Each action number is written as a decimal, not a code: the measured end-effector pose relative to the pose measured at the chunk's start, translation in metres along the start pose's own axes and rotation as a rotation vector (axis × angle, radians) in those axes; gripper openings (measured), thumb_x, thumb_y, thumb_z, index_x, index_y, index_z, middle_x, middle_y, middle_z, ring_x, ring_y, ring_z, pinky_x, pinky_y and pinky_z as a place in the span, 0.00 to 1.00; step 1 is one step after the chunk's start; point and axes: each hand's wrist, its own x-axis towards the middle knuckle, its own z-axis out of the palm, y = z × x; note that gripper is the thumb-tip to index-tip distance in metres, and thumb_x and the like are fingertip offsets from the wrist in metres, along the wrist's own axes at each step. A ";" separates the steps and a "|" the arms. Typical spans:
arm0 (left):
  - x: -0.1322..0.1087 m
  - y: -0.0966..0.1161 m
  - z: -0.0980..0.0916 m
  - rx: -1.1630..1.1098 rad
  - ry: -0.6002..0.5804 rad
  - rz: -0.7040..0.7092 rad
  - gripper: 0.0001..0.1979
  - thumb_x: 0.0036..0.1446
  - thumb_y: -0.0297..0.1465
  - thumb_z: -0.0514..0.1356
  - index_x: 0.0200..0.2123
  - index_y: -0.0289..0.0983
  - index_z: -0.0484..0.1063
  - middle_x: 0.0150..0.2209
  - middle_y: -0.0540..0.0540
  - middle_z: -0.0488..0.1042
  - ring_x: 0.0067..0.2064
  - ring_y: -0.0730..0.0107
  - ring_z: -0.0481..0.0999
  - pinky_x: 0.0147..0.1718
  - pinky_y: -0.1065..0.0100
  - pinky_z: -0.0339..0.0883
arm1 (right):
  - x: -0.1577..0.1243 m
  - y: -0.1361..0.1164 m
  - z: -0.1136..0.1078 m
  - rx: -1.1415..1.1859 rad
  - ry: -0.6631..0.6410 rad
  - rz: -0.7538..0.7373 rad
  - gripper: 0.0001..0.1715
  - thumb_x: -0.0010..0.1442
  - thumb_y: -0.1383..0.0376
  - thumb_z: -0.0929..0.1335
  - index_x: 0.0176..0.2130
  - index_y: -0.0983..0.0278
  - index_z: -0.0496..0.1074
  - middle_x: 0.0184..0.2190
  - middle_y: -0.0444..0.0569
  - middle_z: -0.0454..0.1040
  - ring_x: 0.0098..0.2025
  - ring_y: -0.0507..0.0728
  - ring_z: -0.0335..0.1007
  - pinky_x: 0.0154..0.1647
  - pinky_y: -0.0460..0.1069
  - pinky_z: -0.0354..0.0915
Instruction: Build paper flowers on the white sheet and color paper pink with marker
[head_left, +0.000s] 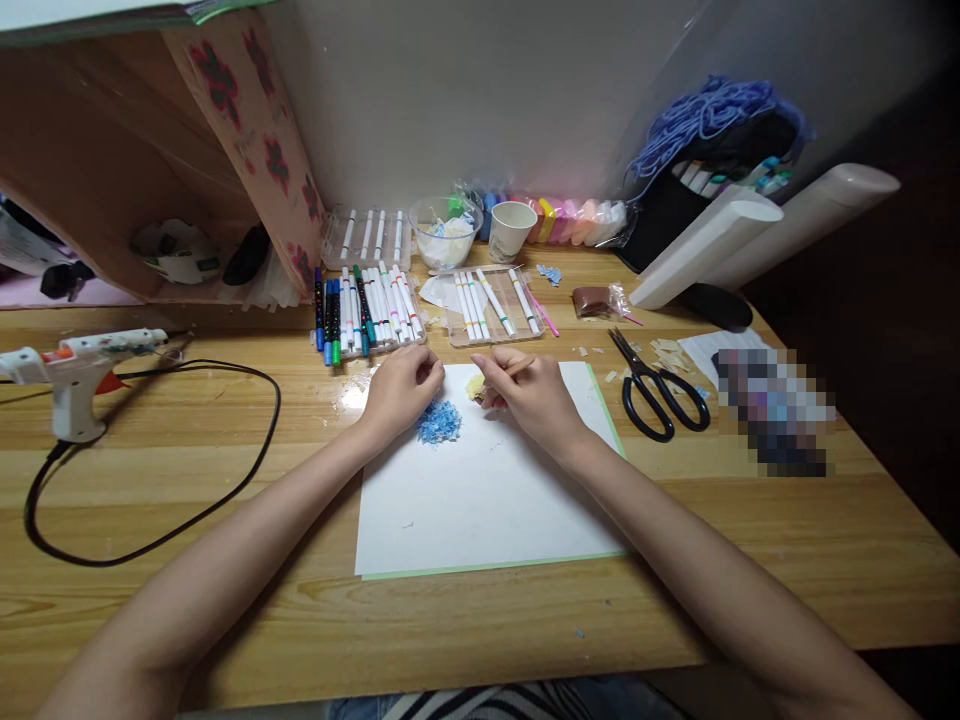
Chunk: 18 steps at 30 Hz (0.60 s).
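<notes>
One blue patch (pixel 439 424) down at ten o'clock, yellow patch (pixel 475 385) at twelve, sheet (pixel 487 510) mostly white; my right fingers (pixel 491 372) pinch a stick (pixel 520 365), left hand (pixel 403 390) I can't tell.

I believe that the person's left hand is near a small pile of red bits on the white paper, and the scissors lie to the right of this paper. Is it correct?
Not quite: the pile of bits is blue, not red, as the head view shows. It is near the left hand on the white paper, and the scissors lie to the right of it.
</notes>
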 end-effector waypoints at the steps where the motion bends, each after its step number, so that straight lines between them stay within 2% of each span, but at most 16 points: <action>1: 0.000 0.000 0.000 0.000 0.000 0.000 0.08 0.57 0.29 0.53 0.25 0.37 0.65 0.27 0.49 0.68 0.32 0.68 0.67 0.30 0.68 0.57 | 0.002 -0.001 0.000 0.013 0.001 0.015 0.30 0.58 0.43 0.62 0.20 0.63 0.63 0.15 0.45 0.71 0.17 0.51 0.68 0.20 0.45 0.63; 4: 0.000 0.000 0.000 0.003 -0.003 0.002 0.08 0.57 0.29 0.53 0.26 0.37 0.65 0.28 0.49 0.69 0.32 0.67 0.67 0.31 0.67 0.58 | 0.002 0.000 -0.002 0.066 -0.003 0.039 0.31 0.56 0.41 0.62 0.21 0.63 0.65 0.14 0.46 0.72 0.17 0.51 0.68 0.19 0.45 0.64; 10: 0.001 0.000 0.000 0.008 -0.001 0.009 0.08 0.57 0.29 0.53 0.25 0.37 0.66 0.28 0.48 0.69 0.32 0.67 0.68 0.31 0.67 0.58 | -0.007 0.003 -0.010 0.144 0.079 0.019 0.28 0.58 0.43 0.62 0.23 0.63 0.67 0.15 0.45 0.73 0.18 0.52 0.70 0.19 0.45 0.62; 18: 0.000 0.001 -0.001 0.016 -0.004 0.005 0.09 0.57 0.29 0.52 0.25 0.38 0.65 0.27 0.49 0.68 0.32 0.67 0.67 0.31 0.67 0.58 | -0.010 0.004 -0.008 0.120 0.021 0.024 0.27 0.60 0.46 0.63 0.23 0.63 0.67 0.16 0.45 0.73 0.19 0.51 0.68 0.21 0.45 0.63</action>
